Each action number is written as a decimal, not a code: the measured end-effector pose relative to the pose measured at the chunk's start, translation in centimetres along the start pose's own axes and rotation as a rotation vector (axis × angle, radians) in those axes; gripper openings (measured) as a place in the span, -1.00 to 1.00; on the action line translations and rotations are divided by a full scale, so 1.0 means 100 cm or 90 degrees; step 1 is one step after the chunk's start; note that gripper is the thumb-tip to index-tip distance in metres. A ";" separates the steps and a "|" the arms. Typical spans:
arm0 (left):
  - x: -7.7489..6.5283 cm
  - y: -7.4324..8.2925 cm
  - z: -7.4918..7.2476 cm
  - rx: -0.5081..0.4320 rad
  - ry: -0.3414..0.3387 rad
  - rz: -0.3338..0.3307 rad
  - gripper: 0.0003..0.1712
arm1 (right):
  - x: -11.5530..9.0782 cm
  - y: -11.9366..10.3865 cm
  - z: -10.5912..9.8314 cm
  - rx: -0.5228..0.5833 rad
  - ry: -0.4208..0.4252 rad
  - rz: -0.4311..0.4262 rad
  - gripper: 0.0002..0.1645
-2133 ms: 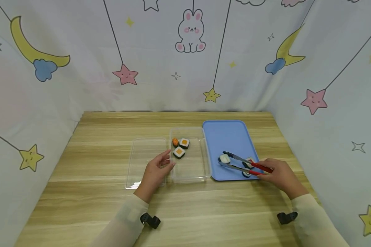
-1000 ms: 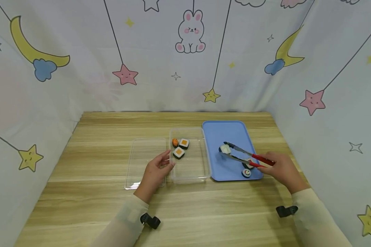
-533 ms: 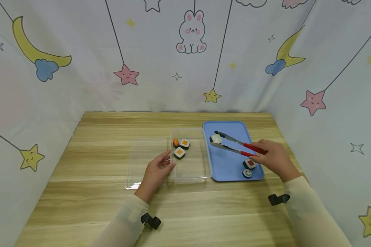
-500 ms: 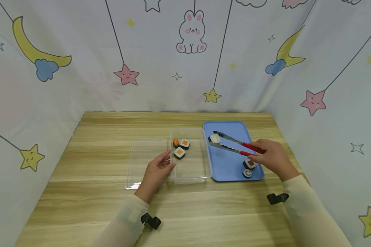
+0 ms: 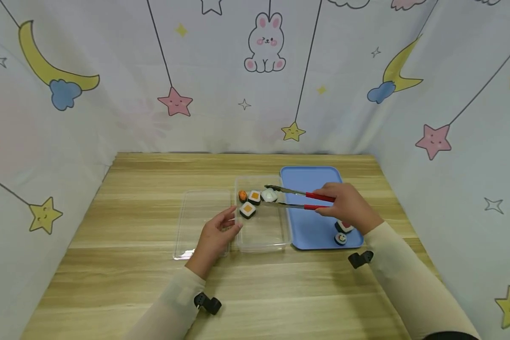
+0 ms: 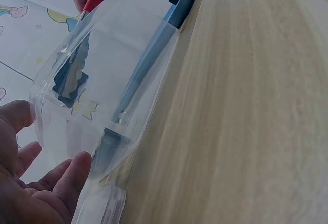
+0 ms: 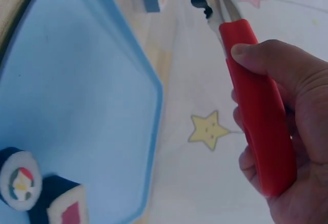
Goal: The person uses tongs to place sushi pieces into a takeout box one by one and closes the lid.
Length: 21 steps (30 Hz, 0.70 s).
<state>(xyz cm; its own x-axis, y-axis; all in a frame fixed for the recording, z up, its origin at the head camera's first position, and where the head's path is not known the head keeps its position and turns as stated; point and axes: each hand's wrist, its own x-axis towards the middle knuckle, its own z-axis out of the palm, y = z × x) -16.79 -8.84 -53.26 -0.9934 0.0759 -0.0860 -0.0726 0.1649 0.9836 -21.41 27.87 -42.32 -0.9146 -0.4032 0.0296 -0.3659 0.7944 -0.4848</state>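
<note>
Left hand [image 5: 215, 234] loosely spread against the clear box [image 5: 263, 246], right hand [image 5: 350, 206] curled round the tongs [image 5: 318, 196] — best slacken them only once the white-topped sushi [image 5: 269, 195], between their tips near mid-frame, sits flat.

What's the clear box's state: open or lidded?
Open: its clear lid lies beside the clear box on the table, and the tongs reach over its uncovered rim in the head view.
</note>
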 end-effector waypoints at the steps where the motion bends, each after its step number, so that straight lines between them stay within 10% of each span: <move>1: 0.000 0.000 0.000 0.001 -0.001 0.001 -0.35 | 0.003 -0.002 0.000 -0.026 0.002 -0.024 -0.47; 8: 0.002 -0.003 -0.001 0.002 -0.003 0.002 -0.34 | 0.022 -0.015 -0.002 -0.128 -0.034 -0.117 -0.54; 21: -0.001 0.001 -0.002 -0.002 -0.007 -0.002 -0.34 | 0.052 -0.044 -0.009 -0.220 -0.149 -0.111 -0.61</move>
<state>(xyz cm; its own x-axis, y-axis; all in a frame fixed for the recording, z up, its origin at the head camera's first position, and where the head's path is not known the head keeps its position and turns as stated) -16.74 -9.00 -53.13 -0.9921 0.0860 -0.0912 -0.0763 0.1628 0.9837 -24.68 22.71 -39.27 -0.7851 -0.6051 -0.1320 -0.5839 0.7943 -0.1679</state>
